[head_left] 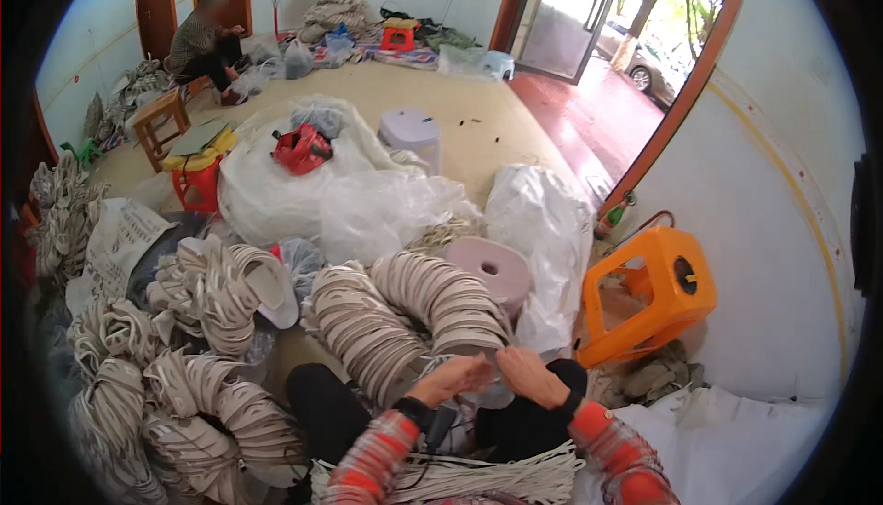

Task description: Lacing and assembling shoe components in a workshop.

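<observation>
Cream-white flat strips, threaded tight into a long curved bundle (405,316), arch up from the floor right in front of the knees, ribbed like a coiled spring. Both hands meet at its near end: left hand (452,379) and right hand (532,376) have fingers curled in, pinching the last strips between them. More looped bundles (184,385) heap at the left, a pink roll (492,268) sits behind, a glossy orange plastic stool (658,293) lies tipped at the right.
</observation>
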